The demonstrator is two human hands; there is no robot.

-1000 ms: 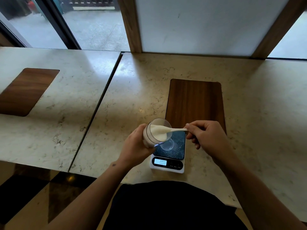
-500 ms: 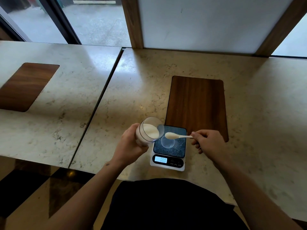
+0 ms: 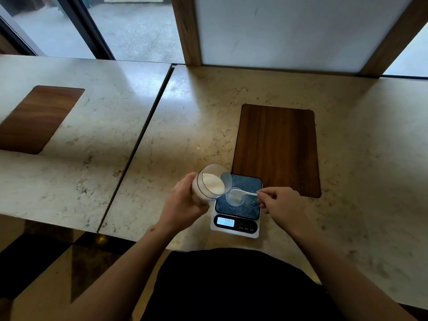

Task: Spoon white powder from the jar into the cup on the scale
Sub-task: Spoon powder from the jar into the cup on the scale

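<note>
- Head view, and we're mid-scoop: the small clear plastic cup (image 3: pixel 235 197) sits on the dark glass platform of the white digital kitchen scale (image 3: pixel 236 206), close to the near edge of the pale marbled stone surface (image 3: pixel 185 126).
- A little white powder (image 3: pixel 236 199) already shows in the bottom of that cup, so I'd judge at least part of a spoonful is in. The lit display reads what looks like zero, though the digits are small, so don't hold me to it.
- Plenty left to go, I'd say: the clear round jar (image 3: pixel 212 183) looks well stocked with powder.
- Left hand (image 3: pixel 185 202) is wrapped around the jar's body, grip clamped on it, holding it off the surface and tilted, mouth towards the cup, its rim just over the scale's far left corner.
- Right hand (image 3: pixel 281 201) comes in from the right, knuckles up, grip pinched together on the handle end of the small white plastic spoon (image 3: pixel 242 193).
- The spoon's bowl lies right over the cup's mouth. Whether it is tipped or emptied, I can't tell.
- Both forearms reach in from the bottom of the view, wrists low, hands either side of the scale.
- Behind the scale, a dark wooden rectangular panel (image 3: pixel 276 149) lies flat, nothing on it.
</note>
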